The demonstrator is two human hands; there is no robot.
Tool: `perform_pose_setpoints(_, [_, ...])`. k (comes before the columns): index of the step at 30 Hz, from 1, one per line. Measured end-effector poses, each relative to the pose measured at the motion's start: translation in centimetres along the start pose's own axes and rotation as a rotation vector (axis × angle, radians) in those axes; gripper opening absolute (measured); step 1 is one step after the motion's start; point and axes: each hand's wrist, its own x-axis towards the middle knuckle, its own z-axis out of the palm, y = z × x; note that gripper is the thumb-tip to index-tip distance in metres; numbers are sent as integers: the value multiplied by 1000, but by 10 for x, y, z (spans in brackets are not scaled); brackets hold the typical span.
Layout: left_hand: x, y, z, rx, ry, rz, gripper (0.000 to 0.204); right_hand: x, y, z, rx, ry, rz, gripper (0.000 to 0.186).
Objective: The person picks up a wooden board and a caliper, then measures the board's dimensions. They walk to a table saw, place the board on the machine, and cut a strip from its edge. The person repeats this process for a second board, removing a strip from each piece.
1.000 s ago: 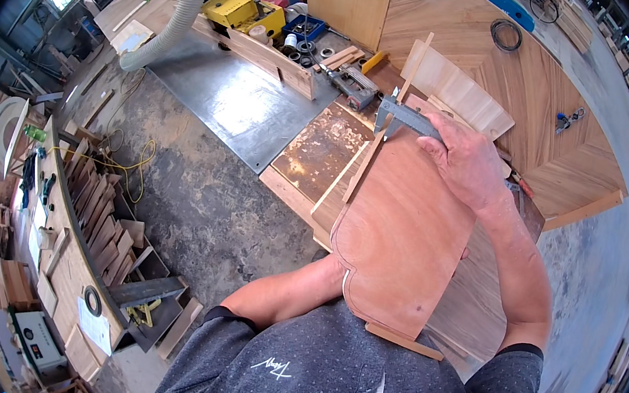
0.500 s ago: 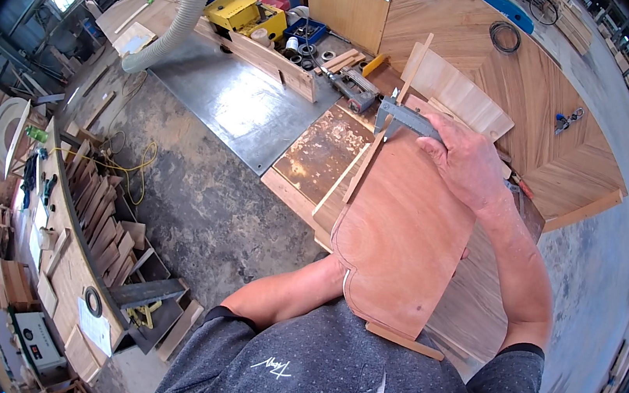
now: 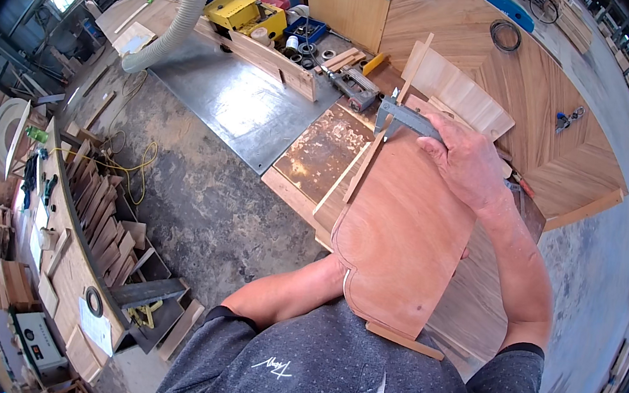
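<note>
My right hand (image 3: 457, 155) is closed on a grey caliper (image 3: 410, 118), its jaws across a thin wooden strip (image 3: 360, 172). The strip lies along the left edge of a reddish wooden board (image 3: 411, 240) with a pencilled, scalloped outline. My left hand (image 3: 333, 269) holds this board from underneath, mostly hidden by it; fingertips show at the board's right edge. A short wooden batten (image 3: 403, 341) lies across the board's near end, against my shirt.
Ahead are a steel plate (image 3: 216, 98), yellow bin (image 3: 231, 9), blue tray (image 3: 309, 26), pneumatic tool (image 3: 355, 88), herringbone panel (image 3: 543, 122) and hanging hose (image 3: 164, 44). At left, a bench (image 3: 73, 277) with stacked offcuts (image 3: 97, 209) and a yellow cable (image 3: 140, 175) on the floor.
</note>
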Motion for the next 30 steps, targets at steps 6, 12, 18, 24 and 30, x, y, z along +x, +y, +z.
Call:
perform_pose_setpoints(6, [-2, 2, 0, -8, 6, 0, 56, 0, 0, 3, -6, 13, -16, 38])
perform_pose_setpoints(12, [-8, 6, -1, -17, 2, -4, 55, 0, -5, 8, -5, 11, -2, 39])
perform_pose_setpoints(18, [-15, 13, -6, -41, 3, -9, 54, 8, -20, 13, 94, -12, 120, 35])
perform_pose_setpoints(24, [-21, 31, -9, -50, -15, 17, 54, 13, -39, 7, 190, 61, 280, 28])
perform_pose_setpoints(30, [-26, 79, -8, -22, -78, 154, 53, -5, -51, -14, 290, 180, 485, 25])
